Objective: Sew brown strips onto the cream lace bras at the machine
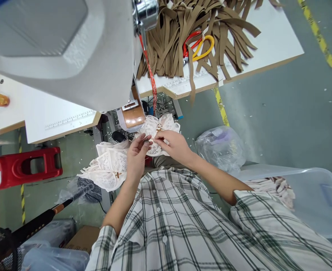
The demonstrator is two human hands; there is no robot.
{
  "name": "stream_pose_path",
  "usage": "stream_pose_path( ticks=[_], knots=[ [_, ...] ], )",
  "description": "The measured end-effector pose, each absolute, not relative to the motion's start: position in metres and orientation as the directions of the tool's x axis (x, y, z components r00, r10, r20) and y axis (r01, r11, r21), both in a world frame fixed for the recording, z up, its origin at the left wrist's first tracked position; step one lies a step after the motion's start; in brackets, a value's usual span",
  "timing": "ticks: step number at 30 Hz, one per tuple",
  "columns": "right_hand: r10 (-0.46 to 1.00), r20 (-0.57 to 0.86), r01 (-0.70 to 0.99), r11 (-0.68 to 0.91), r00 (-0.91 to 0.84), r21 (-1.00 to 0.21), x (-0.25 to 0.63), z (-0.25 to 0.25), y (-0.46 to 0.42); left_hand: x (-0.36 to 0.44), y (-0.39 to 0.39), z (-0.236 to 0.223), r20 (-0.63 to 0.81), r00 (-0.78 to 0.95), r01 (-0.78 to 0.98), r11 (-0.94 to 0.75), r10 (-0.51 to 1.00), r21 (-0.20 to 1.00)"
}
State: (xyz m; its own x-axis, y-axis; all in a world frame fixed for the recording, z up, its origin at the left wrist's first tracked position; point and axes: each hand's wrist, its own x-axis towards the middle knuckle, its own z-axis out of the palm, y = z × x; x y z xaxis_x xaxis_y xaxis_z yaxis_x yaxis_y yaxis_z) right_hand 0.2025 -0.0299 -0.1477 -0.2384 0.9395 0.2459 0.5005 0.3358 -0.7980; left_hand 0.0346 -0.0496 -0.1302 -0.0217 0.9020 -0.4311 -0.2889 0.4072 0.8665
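Pale lace bras with small brown bows are bunched below the sewing machine head. One lace bra [168,122] lies over my lap, under and just beyond both hands. More lace bras [112,162] hang in a pile to the left, beside my left wrist. My left hand [138,154] is closed, thumb against fingers, with a small dark bit at the fingertips too small to name. Close by on the right, my right hand [175,145] pinches with thumb and forefinger above the lace. What sits in that pinch is hidden.
A large sewing machine [104,75] fills the upper left. Brown fabric strips [168,45] and red-and-yellow-handled scissors [204,47] lie on the white table [279,41]. At right stand a plastic bag [221,146] and a clear bin [315,192]; a red plastic stand [16,167] is left.
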Motion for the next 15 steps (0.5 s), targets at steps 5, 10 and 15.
stream_pose_path(
  ticks=[5, 10, 15],
  knots=[
    [0.987, 0.086, 0.396, 0.135, -0.139, -0.908, 0.214, -0.139, -0.024, 0.029, -0.044, -0.124, -0.469, 0.026, -0.313, 0.453, 0.883, 0.835],
    [0.96, 0.004, 0.328, 0.1, -0.281, -0.939, 0.206, -0.131, -0.026, 0.032, -0.042, -0.12, -0.427, -0.005, -0.359, 0.397, 0.904, 0.845],
    [0.907, -0.267, 0.088, -0.252, -0.326, -0.964, 0.186, -0.135, -0.029, 0.036, -0.045, -0.126, -0.361, -0.063, -0.343, 0.32, 0.93, 0.883]
  ],
)
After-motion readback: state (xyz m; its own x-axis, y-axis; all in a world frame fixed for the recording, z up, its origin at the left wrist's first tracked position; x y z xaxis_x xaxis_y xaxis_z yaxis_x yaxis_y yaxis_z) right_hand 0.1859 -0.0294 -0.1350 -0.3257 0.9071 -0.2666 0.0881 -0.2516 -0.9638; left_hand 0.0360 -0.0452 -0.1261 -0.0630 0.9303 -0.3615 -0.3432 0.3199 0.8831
